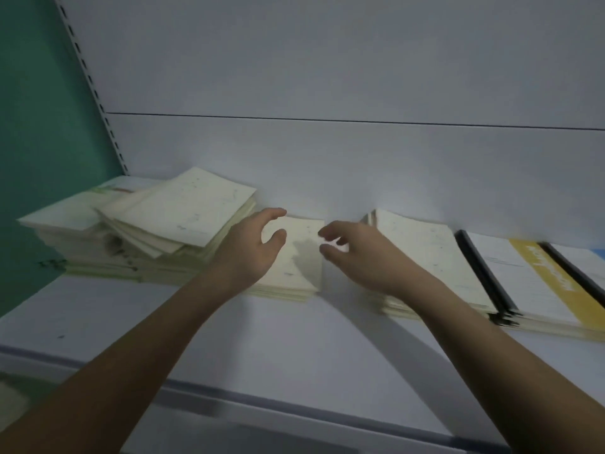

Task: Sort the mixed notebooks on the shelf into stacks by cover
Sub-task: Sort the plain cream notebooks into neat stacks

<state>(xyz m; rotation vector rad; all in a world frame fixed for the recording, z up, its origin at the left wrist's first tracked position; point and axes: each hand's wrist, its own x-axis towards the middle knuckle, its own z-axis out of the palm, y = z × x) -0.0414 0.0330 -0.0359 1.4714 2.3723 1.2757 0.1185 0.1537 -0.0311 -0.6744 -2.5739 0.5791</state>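
A low stack of cream notebooks lies in the middle of the white shelf. My left hand hovers over its left side, fingers loosely curved and holding nothing. My right hand hovers at its right edge, fingers also curved and empty. A tall, untidy pile of cream notebooks sits to the left. Another cream stack lies to the right, partly behind my right wrist.
Notebooks with black spines and a yellow band lie at the far right. A white back panel rises behind the stacks, a green wall stands at left. The shelf's front edge runs below my forearms.
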